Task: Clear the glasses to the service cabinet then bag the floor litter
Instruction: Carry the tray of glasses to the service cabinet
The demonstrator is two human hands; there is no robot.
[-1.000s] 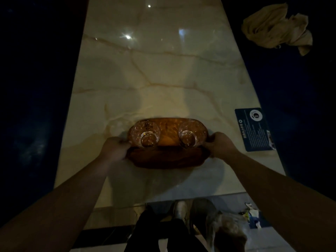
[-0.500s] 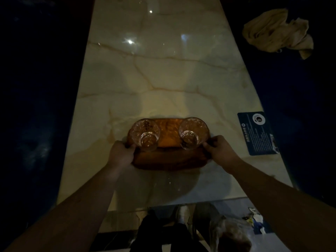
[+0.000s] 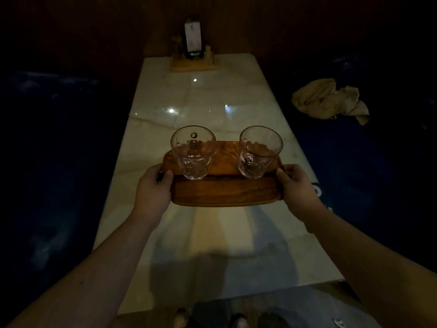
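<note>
A brown wooden tray (image 3: 224, 192) is held up above the marble table (image 3: 208, 235), level. Two clear glasses stand upright on it: the left glass (image 3: 193, 152) with a small printed logo, and the right glass (image 3: 260, 155). My left hand (image 3: 155, 188) grips the tray's left end and my right hand (image 3: 299, 185) grips its right end, thumbs on top of the rim. Both glasses look empty.
A wooden stand with a white card and a dark bottle (image 3: 193, 52) sits at the table's far end. Dark blue bench seats flank the table; a crumpled beige cloth (image 3: 331, 99) lies on the right seat. A blue card (image 3: 319, 192) shows behind my right hand. Shoes and floor show at the bottom edge.
The tray with both glasses has come up off the table between my hands. My view has tilted upward, bringing the far end of the table into sight.
</note>
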